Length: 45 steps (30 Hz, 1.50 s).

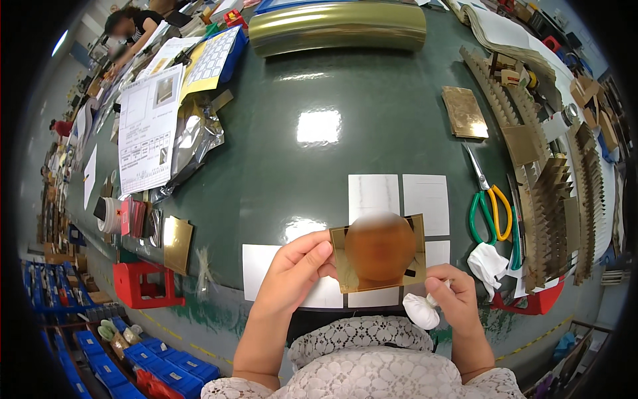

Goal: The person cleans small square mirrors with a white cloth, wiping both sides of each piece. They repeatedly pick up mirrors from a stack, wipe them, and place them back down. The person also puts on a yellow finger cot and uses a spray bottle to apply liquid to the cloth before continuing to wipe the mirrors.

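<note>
My left hand [294, 274] pinches the left edge of a shiny gold-brown rectangular plate [379, 256] between thumb and fingers. The plate is tilted above the near edge of the table, and its mirror-like face shows a blurred reflection. A bunched white cloth [421, 312] is gripped in my right hand [455, 300], just below the plate's lower right corner. Whether those fingers also touch the plate, I cannot tell. Under and around the plate lie several white rectangular sheets [425, 205] on the green tabletop [292, 139], partly covered by the plate and my hands.
To the right are scissors [488, 206] with green and yellow handles, a white rag [488, 265], a gold stack of plates [465, 112] and toothed racks [555, 199]. A gold roll [337, 28] spans the back. Papers [147, 130] and a red stool [143, 284] are at left.
</note>
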Available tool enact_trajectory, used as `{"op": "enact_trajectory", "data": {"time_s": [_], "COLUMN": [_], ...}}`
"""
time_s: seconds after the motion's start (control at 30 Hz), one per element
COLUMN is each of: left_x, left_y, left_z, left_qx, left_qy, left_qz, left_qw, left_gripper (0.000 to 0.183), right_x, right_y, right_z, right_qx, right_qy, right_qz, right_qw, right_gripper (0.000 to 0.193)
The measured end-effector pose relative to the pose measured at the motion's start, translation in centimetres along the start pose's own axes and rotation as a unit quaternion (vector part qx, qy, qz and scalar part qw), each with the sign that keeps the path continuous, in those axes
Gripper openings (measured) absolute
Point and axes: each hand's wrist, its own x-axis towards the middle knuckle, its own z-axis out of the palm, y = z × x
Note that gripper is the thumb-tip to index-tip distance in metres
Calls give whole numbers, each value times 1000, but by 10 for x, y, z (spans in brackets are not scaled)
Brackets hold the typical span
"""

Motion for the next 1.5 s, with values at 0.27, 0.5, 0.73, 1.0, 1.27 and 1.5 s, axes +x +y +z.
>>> {"op": "enact_trajectory", "data": {"time_s": [0.27,0.5,0.73,1.0,1.27,1.5], "left_x": [-3,6,-2,-3,-5,-3], "left_y": [-10,-22,-19,-17,-18,-18], "left_z": [2,-4,1,4,6,6], "left_qx": [-37,-235,-120,-92,-95,-97], "left_qy": [-14,-157,-55,-33,-31,-37], "left_qz": [-19,-10,-52,-41,-31,-39], "left_qw": [999,959,990,994,994,994], "left_gripper": [40,45,45,44,42,42], "right_x": [0,-1,-3,-1,-2,-4], "right_y": [1,5,6,-2,-3,-5], "right_z": [-4,-2,-3,-4,-4,0], "right_qx": [-17,26,12,-51,-71,-72], "right_qy": [0,22,23,40,37,20], "right_qz": [-14,12,31,17,9,6], "right_qw": [1000,999,999,998,997,997], "right_gripper": [11,12,12,16,13,9]}}
